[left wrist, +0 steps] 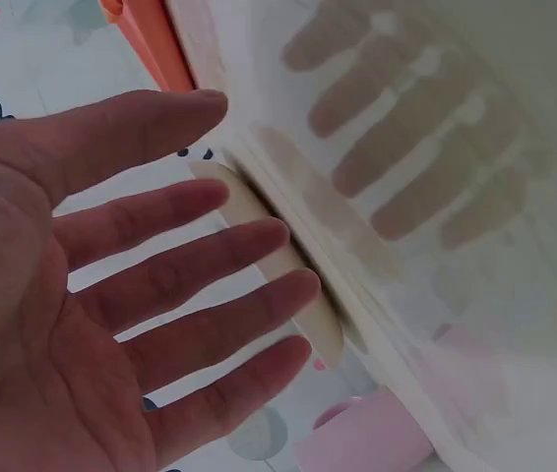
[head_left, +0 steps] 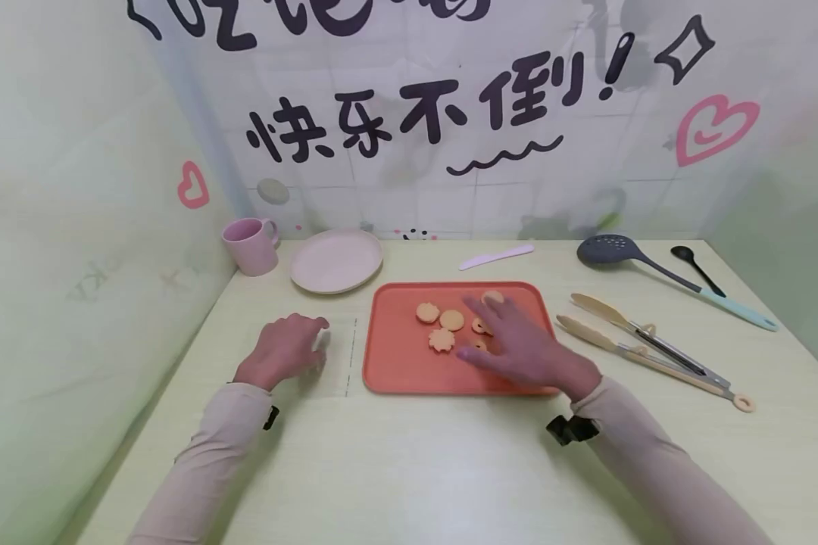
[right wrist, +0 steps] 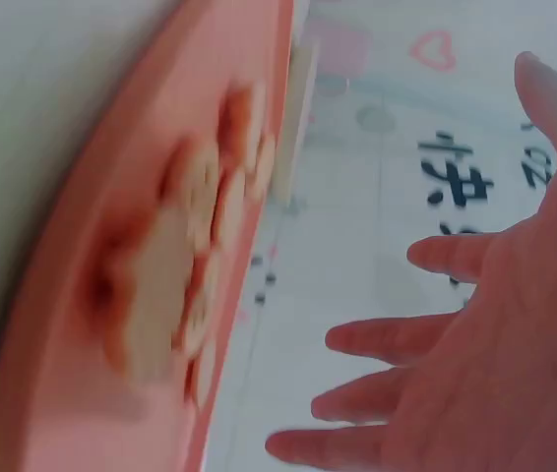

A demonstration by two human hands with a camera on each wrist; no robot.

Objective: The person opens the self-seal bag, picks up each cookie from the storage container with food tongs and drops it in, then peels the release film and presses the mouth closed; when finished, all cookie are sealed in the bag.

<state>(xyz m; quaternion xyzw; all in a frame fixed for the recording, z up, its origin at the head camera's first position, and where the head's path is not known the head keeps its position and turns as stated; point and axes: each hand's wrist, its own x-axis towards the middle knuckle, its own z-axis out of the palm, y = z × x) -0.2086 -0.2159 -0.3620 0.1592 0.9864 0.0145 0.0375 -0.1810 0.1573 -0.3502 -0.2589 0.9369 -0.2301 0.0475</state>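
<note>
An orange-red tray (head_left: 395, 367) holds several small biscuits (head_left: 452, 320), some round and at least one with a scalloped edge. Over its right side hovers my right hand (head_left: 514, 344), fingers spread and holding nothing. The hand hides some of the biscuits in the head view; the right wrist view shows biscuits (right wrist: 160, 295) apart from the palm. To the left of the tray lies a clear, flat sheet or bag (head_left: 337, 359) with a dashed line along one edge. My left hand (head_left: 282, 352) is over this clear piece, fingers extended in the left wrist view and nothing in them.
Behind stand a pink mug (head_left: 251, 253) and a pale pink plate (head_left: 336, 261). A lilac spreader (head_left: 496, 257) lies behind the tray. Tongs (head_left: 654, 356), a slotted ladle (head_left: 610, 250) and a small black spoon (head_left: 698, 270) lie at the right. Printed sheets rise behind and at the sides.
</note>
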